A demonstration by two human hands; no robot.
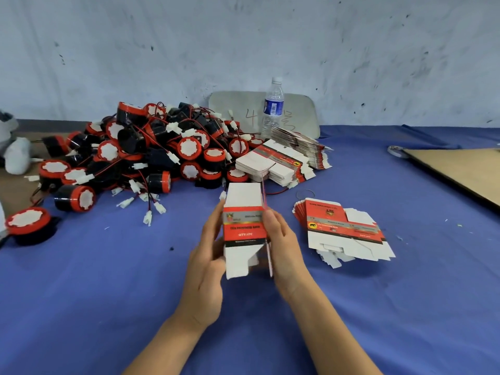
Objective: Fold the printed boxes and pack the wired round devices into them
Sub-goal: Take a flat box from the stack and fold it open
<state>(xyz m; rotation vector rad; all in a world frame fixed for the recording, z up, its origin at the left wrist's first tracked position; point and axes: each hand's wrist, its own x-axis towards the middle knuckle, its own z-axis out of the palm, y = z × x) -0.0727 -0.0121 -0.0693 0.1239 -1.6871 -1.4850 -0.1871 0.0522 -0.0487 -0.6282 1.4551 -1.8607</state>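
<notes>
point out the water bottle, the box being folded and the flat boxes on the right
water bottle (273, 105): head view, blue label
box being folded (244, 231): head view, red front panel
flat boxes (322, 213): head view, top sheet's red panel

held box (244, 231): the one I hold; red panel reads "QTY:1PC", and I can't read the blurred line above it
grey board (297, 109): handwritten "4"; marks beside it unclear
bottle label (273, 105): barcode; words too small
flat box stack (343, 228): print too blurred, I can't read it

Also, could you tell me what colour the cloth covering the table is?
The cloth is blue, shown best in the head view.
</notes>
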